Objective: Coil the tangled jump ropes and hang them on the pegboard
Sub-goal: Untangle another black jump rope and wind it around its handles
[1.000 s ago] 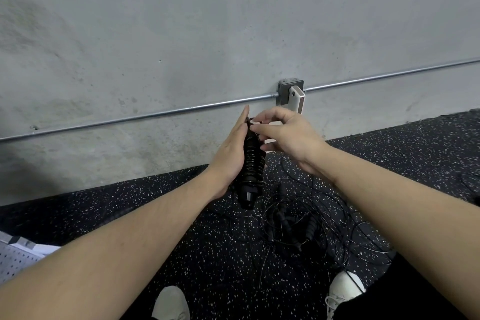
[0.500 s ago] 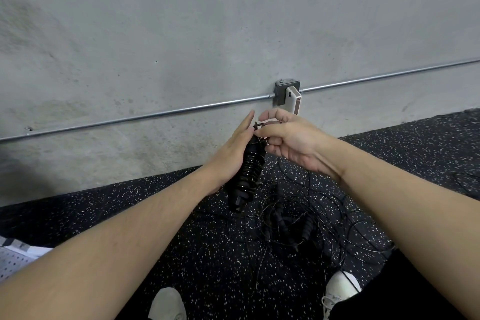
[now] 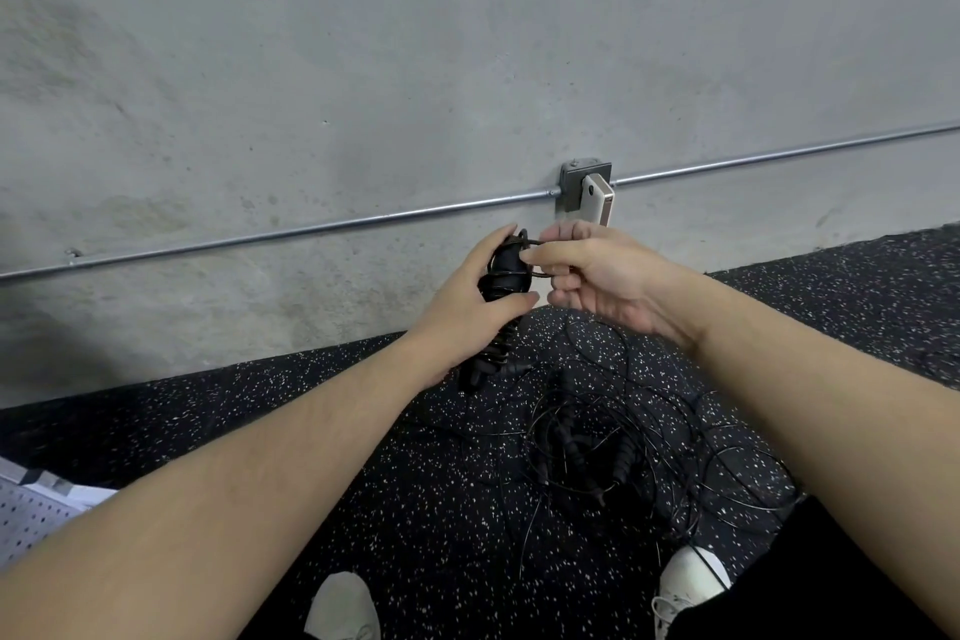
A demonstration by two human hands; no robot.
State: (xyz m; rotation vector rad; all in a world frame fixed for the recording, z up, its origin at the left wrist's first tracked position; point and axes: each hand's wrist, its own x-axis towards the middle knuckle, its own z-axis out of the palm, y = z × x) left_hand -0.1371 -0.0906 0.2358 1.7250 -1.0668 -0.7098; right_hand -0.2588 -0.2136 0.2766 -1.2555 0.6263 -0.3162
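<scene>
Left hand [image 3: 470, 312] is gripping the black ribbed cord-wrapped jump-rope handles [image 3: 500, 299], right hand [image 3: 597, 276] apparently pinching its thin black cord [image 3: 540, 276] above the tangled black rope pile [image 3: 613, 437].

Speckled black floor [image 3: 415, 509] under tangled jump ropes [image 3: 613, 452], white shoes [image 3: 343, 608].

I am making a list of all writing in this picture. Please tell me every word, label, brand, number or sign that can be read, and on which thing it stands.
None: no readable text shows in this view.
White device at the wall box: no writing visible on it.
Rope bundle, pegboard, shoes: no labels visible.
</scene>
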